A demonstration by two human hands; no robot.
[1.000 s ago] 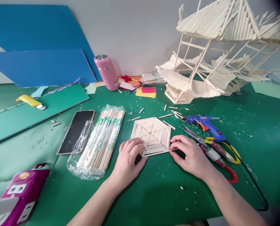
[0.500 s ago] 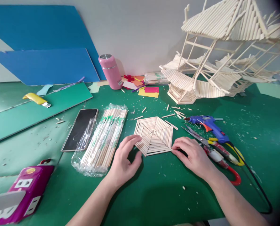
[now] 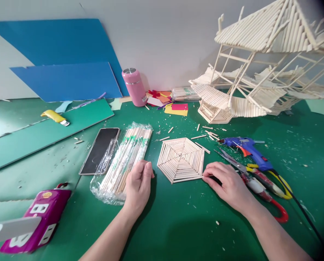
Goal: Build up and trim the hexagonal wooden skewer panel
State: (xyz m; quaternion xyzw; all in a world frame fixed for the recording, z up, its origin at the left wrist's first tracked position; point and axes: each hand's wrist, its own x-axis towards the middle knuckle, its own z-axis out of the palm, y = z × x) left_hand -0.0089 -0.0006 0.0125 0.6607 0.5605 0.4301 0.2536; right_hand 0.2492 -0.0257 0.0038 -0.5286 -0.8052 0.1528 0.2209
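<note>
A hexagonal panel (image 3: 180, 159) made of thin wooden sticks in rings lies flat on the green tabletop. At its lower right corner, my right hand (image 3: 224, 182) pinches the end of the bottom edge stick. A narrow dark gap shows above that stick. My left hand (image 3: 140, 185) is curled into a fist left of the panel, apart from it, and nothing shows in its fingers. Beside and partly behind this fist lies a clear plastic pack of wooden sticks (image 3: 129, 156). A blue glue gun (image 3: 245, 148) and red-handled scissors (image 3: 234, 161) lie right of the panel.
At the back right stands a stick-built pavilion model (image 3: 265, 32). A phone (image 3: 99, 150), a purple power strip (image 3: 49, 214) and a yellow cutter (image 3: 54, 116) lie to the left. Behind are a pink flask (image 3: 134, 87) and blue boards (image 3: 74, 81). Stick scraps (image 3: 202, 148) are scattered about.
My left hand has come off the panel's left edge, moved left and closed into a fist. My right hand stays at the lower right corner. The view has shifted slightly.
</note>
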